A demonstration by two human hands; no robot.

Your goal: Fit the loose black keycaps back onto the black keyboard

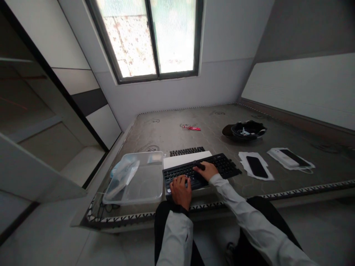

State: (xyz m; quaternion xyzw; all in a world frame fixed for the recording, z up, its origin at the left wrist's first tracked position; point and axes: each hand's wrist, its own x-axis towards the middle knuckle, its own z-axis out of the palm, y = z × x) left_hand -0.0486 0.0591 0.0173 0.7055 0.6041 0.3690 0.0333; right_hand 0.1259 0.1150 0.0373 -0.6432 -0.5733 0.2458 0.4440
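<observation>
A black keyboard [222,162] lies at a slant in front of me, partly over a white flat panel [180,160]. My left hand [181,190] grips its near left corner, fingers bent over the keys. Above the middle keys, my right hand [208,171] is closed around a short, dark object [199,166], too small and dark to name for sure. Part of the keyboard is hidden under both hands. Just behind the panel lies a strip of black keys [187,151].
To the left, a clear plastic bin [146,181] holds crumpled bluish-white plastic. Rightward are a phone [256,167] on white wrapping, another wrapped dark item [294,157] and a dark cap [246,130]. A red packet [191,128] lies farther back on the mattress [166,136].
</observation>
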